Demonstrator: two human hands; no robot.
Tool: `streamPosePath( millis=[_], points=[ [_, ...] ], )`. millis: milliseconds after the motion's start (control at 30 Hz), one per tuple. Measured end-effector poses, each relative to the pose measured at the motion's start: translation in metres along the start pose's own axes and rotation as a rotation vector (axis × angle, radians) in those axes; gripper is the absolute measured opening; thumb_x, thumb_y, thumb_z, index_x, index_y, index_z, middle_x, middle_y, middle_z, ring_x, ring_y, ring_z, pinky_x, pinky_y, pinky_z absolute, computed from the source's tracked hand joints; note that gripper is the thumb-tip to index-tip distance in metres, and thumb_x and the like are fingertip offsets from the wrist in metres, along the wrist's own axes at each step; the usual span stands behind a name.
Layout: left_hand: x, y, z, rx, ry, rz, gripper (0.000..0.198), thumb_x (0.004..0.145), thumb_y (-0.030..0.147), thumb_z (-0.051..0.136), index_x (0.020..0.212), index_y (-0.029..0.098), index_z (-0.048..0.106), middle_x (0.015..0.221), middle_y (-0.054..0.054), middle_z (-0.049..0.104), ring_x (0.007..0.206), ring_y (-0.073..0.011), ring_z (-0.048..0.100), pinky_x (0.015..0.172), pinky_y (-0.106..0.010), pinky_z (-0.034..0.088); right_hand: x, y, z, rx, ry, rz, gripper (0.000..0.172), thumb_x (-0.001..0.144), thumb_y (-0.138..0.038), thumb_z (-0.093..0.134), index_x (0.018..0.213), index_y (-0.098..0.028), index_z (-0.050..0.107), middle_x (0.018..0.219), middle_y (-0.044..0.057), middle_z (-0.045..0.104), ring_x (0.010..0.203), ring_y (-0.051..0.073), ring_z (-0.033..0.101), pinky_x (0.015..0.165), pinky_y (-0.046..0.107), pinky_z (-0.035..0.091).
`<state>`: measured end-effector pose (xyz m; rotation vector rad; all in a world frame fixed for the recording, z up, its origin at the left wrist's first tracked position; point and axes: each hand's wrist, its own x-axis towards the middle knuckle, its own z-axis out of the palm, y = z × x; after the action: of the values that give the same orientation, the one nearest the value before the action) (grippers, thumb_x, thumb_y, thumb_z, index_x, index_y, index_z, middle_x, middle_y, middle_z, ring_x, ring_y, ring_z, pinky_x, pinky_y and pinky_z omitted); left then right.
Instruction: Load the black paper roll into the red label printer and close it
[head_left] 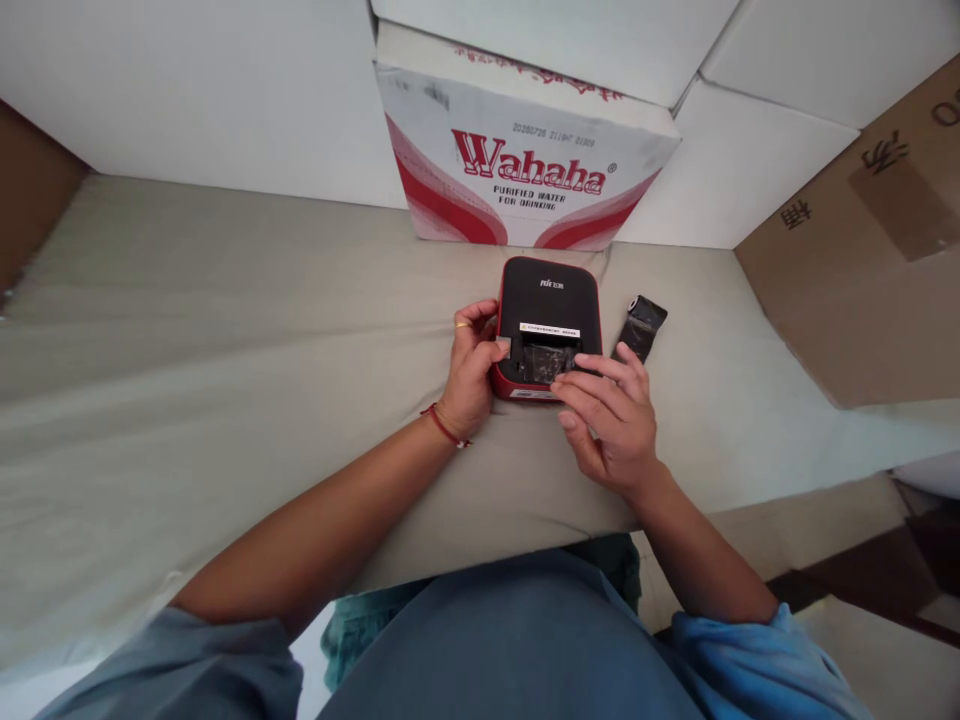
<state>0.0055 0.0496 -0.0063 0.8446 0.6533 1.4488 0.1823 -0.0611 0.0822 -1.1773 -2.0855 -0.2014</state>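
A black device with red sides, which looks like a label printer (551, 290), lies flat on the cloth-covered surface. Its front recess holds a shiny dark piece of film or window (546, 362), with a white label strip just behind it. My left hand (474, 365) grips the printer's left side, thumb on top near a small grey tab and fingers along the edge. My right hand (611, 415) rests its outstretched fingertips on the front right of the recess, thumb apart. Just beyond those fingers lies a small black strip-like piece (642, 325) with a round white end.
A white and red Wahaba-style water carton (525, 180) stands right behind the printer. White boxes (225, 100) form a wall at the back. A brown cardboard box (870, 240) borders the right side. The pale cloth (225, 330) covers the surface, whose front edge runs near my body.
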Motion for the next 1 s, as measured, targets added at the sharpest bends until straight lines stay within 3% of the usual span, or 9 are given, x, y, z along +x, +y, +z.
streamPosePath(
  millis=[100,233,567,833,1000],
  points=[
    [0.003,0.004,0.001,-0.050,0.030,-0.064,0.050,0.074,0.031,0.084,0.122,0.030,0.069,0.131,-0.001,0.071,0.127,-0.0242,0.065,0.110,-0.037,0.053,-0.002,-0.005,0.003,-0.092,0.054,0.004,0.037,0.106,-0.019,0.065,0.142,-0.025,0.073,0.116,0.005,0.090,0.110,0.028,0.078,0.112,0.049,0.053],
    [0.008,0.007,0.001,-0.085,0.073,-0.086,0.054,0.067,0.019,0.079,0.117,0.032,0.066,0.137,0.001,0.067,0.138,-0.0226,0.061,0.117,-0.034,0.050,-0.001,-0.013,0.007,-0.176,0.073,0.077,0.034,0.104,-0.014,0.068,0.134,-0.026,0.075,0.113,0.003,0.091,0.089,0.023,0.074,0.094,0.044,0.050],
    [0.017,0.000,-0.002,-0.073,0.053,-0.074,0.051,0.071,0.020,0.081,0.113,0.034,0.055,0.141,0.001,0.063,0.146,-0.0237,0.059,0.128,-0.040,0.049,0.024,-0.005,0.000,-0.063,-0.026,0.170,0.023,0.110,-0.028,0.064,0.121,-0.033,0.084,0.104,0.005,0.090,0.103,0.032,0.072,0.098,0.055,0.051],
    [0.012,-0.008,-0.007,-0.043,0.031,-0.077,0.051,0.075,0.028,0.088,0.112,0.033,0.052,0.145,0.001,0.059,0.141,-0.0230,0.059,0.113,-0.035,0.053,0.034,-0.002,-0.007,-0.001,-0.120,0.057,0.027,0.113,-0.026,0.058,0.117,-0.028,0.085,0.103,0.007,0.089,0.099,0.027,0.081,0.094,0.046,0.066],
    [0.008,-0.016,-0.007,-0.009,0.001,-0.003,0.055,0.077,0.047,0.096,0.113,0.032,0.058,0.149,-0.003,0.063,0.140,-0.0262,0.063,0.114,-0.039,0.055,0.059,0.012,-0.011,-0.006,-0.170,0.189,0.031,0.117,-0.031,0.054,0.120,-0.024,0.084,0.111,0.008,0.090,0.096,0.024,0.083,0.087,0.039,0.064]
  ],
)
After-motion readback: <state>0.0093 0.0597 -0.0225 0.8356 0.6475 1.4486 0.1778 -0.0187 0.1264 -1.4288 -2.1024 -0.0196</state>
